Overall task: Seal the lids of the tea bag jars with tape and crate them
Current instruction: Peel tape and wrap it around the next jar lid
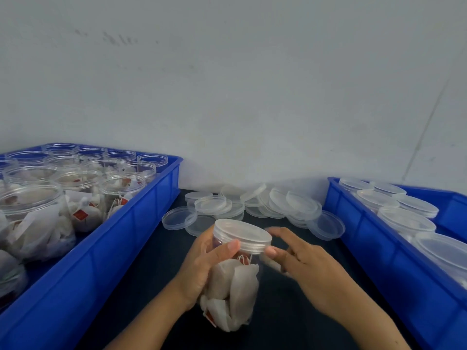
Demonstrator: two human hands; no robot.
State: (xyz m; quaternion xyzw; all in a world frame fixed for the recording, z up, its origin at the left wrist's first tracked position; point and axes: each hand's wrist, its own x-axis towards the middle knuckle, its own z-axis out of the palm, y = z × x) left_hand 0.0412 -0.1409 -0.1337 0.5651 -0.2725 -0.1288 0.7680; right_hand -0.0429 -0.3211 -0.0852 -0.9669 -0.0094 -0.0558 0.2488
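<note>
Nearest the camera, the left hand (202,263) held a clear plastic jar (235,281) by its body, fingers curled round the far side and the thumb laid across the front just under the lid (242,236). The jar was lifted above the dark table (151,269), tilted, with its lid end away from the person. It was packed with white tea bags (232,286), some with red tags.

The right hand (308,269) was at the lid's right edge, thumb tip touching the rim and the other fingers spread loosely and blurred; it gripped nothing firmly that I could see. No tape was visible anywhere in view.

Handling judgement: the jar was probably light, being thin plastic with dry, soft contents. The wall looked smooth and likely slippery, and might flex under a hard squeeze. The best hold seemed to be round the body below the lid, as the left hand had it, leaving the whole seam between lid and jar free for taping. The ribbed lid skirt should give better purchase for turning than the wall.

Beyond the hands, a loose heap of spare lids (252,205) lay on the table against the wall (227,97). To the left, a blue crate (141,218) held open jars of tea bags without lids. To the right, a second blue crate (358,223) held lidded jars, presumably finished ones.
</note>
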